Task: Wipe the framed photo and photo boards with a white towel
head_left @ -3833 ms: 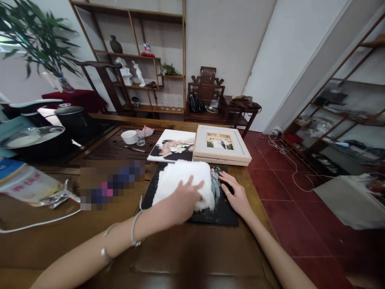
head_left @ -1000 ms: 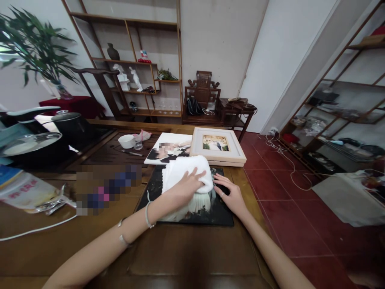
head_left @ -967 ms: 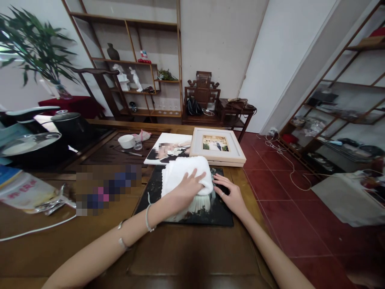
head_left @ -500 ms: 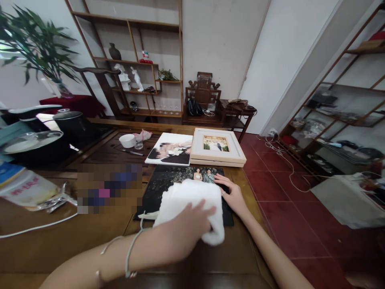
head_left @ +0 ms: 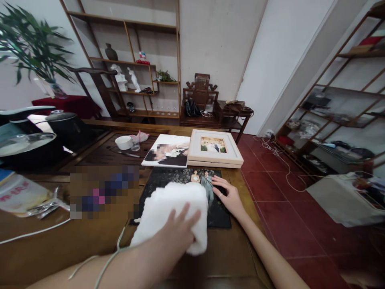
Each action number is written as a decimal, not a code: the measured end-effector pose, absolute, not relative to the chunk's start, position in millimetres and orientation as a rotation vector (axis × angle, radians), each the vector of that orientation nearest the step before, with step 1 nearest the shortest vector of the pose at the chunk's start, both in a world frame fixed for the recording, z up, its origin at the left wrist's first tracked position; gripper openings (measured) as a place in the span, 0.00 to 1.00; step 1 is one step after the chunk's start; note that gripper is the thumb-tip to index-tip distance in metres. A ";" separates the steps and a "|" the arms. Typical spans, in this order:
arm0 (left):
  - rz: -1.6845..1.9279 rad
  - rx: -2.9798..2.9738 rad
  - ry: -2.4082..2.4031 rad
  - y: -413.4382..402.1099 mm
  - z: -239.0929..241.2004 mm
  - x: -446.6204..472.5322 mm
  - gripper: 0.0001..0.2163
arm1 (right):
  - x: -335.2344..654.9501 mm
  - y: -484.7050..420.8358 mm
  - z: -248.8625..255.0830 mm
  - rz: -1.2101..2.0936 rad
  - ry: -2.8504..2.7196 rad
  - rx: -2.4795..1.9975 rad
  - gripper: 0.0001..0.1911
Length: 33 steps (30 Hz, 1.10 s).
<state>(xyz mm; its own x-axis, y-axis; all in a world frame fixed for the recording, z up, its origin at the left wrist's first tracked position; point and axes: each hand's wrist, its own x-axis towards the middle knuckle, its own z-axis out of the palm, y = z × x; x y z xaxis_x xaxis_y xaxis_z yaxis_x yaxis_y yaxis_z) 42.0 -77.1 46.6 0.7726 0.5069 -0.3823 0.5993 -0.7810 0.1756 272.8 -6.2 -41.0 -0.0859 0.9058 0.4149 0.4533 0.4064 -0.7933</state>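
A folded white towel lies over the left and front part of a dark photo panel on the table. My left hand presses on the towel and holds it, fingers spread over its top; the thumb is partly hidden at a fold. A couple, one in white and one in a grey suit, is printed near the panel's upper right. My right hand rests open at the panel's right edge, fingers stretched toward the printed figures and a ring on one finger.
Behind the panel lie a white-edged photo print and stacked light wood frames. A white bowl stands on the dark tea tray. At left are a lidded pot, a plastic packet and a white cable.
My left hand and the towel have moved left and slightly toward me, uncovering more of the suited figure. My right hand stays at the panel's right edge. The view has shifted slightly.
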 end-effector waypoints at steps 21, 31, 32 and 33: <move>-0.283 2.754 1.070 -55.6 36.7 22.9 0.18 | 274.2 -4.9 -42.2 0.575 -1.732 -1.191 0.10; -0.230 2.655 1.056 -45.7 60.5 13.0 0.21 | 274.9 -4.6 -42.5 0.578 -1.746 -1.204 0.10; -0.180 2.671 1.081 -34.1 58.8 10.1 0.22 | 275.2 -4.5 -43.1 0.577 -1.747 -1.205 0.11; -0.142 2.685 1.093 -22.9 56.2 7.0 0.23 | 275.5 -4.3 -43.6 0.576 -1.748 -1.205 0.11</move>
<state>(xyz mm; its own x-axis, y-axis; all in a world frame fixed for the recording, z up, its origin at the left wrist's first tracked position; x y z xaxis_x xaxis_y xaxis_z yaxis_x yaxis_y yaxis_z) 7.0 -22.9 56.2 0.7155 0.6754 -0.1787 0.6987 -0.6917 0.1828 275.5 -4.3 -43.6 -0.1120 0.9032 0.4144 0.4795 0.4144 -0.7736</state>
